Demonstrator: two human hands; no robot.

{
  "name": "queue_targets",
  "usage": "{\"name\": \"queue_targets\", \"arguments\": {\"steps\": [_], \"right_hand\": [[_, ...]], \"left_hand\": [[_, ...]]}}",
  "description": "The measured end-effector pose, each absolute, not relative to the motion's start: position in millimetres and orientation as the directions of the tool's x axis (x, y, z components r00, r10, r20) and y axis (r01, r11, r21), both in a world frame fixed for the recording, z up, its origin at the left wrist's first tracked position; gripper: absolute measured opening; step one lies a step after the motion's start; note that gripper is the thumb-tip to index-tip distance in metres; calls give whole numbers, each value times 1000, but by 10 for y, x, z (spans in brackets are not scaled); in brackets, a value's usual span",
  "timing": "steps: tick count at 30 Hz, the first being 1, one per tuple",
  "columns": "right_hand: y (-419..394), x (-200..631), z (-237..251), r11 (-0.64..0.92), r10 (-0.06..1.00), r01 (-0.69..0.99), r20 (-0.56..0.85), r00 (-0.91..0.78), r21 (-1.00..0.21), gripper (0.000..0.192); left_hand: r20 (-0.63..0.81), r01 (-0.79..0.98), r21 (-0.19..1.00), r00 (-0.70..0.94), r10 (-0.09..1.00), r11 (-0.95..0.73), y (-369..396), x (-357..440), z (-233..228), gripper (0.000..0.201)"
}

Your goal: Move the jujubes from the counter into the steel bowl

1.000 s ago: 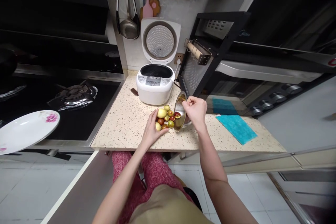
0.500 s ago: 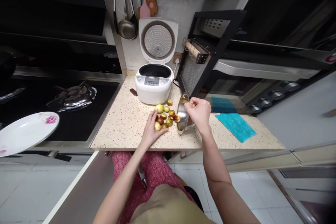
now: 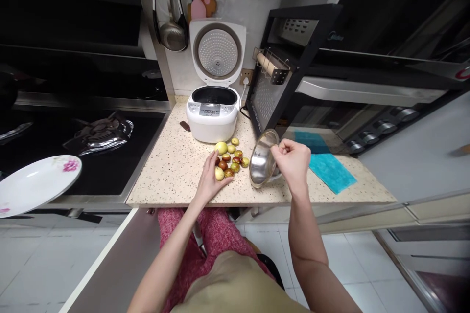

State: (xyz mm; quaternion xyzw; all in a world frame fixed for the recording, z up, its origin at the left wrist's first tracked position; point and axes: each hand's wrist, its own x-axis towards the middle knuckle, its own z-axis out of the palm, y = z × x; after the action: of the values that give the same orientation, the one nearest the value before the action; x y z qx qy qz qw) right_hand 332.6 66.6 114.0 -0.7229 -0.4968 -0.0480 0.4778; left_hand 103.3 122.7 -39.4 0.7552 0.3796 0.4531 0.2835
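Steel bowl (image 3: 261, 164) tipped — right hand (image 3: 293, 162)

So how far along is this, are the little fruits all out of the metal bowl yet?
Looks done: the fruits lie in a loose heap on the speckled counter, and the steel bowl shows none inside. In hand: the right hand holds the bowl tipped on its side by the rim, while the left hand rests against the heap's near edge. Left: the bowl is not yet set down, and the fruits sit unsorted.

A shiny steel bowl (image 3: 261, 164) tilts on its side beside scattered jujubes (image 3: 229, 157) (green and reddish-brown) on the counter.
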Motion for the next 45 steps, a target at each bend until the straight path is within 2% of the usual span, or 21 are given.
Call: {"name": "queue_targets", "arguments": {"steps": [5,7,10,12,16,20,24,26,28,32,37,41,43,45], "right_hand": [[349,3379,1155,77,655,668,543,525,-740,26],[211,3372,1171,149,646,617,548,531,-773,29],[63,3317,1171,251,648,526,545,532,-813,38],[37,3216,1127,321,668,433,525,527,-842,42],[161,2787,886,414,796,162,443,413,-896,45],[342,2242,519,259,950,-146,225,214,-955,46],[422,1920,212,30,999,-261,19,45,-965,50],[440,1863,100,-87,996,-255,-76,-54,-963,54],[465,1846,8,-136,989,-236,-117,-94,-962,59],[556,1853,-123,-109,993,-191,-97,-68,-976,65],[618,1914,-176,-28,999,-32,-27,-34,-999,64],[538,2132,-99,-33,995,121,-43,-85,-992,58],[510,2314,-34,-13,1000,225,-16,-9,-974,55],[530,2516,20,26,980,367,96,174,-930,50]], "left_hand": [[452,334,787,259,854,-518,1007,899,-376,102],[422,304,829,209,882,-469,856,823,-366,94],[315,130,936,100,944,-326,594,710,-309,69],[238,-19,971,30,971,-237,424,639,-225,60],[209,-258,937,-125,970,-235,157,488,12,65],[133,-322,911,-357,924,-256,51,289,171,61],[67,-290,921,-540,839,-260,110,60,159,59],[30,-281,934,-557,830,-222,163,-27,112,59],[15,-260,946,-564,825,-195,208,-75,50,58],[11,-228,958,-580,815,-175,272,-75,-91,56],[-37,-273,949,-590,807,-156,331,-29,-199,56],[-5,-208,967,-594,804,-148,329,-4,-215,55],[16,-164,977,-585,811,-138,313,6,-221,55],[36,-131,982,-568,822,-133,297,17,-230,56]]}}
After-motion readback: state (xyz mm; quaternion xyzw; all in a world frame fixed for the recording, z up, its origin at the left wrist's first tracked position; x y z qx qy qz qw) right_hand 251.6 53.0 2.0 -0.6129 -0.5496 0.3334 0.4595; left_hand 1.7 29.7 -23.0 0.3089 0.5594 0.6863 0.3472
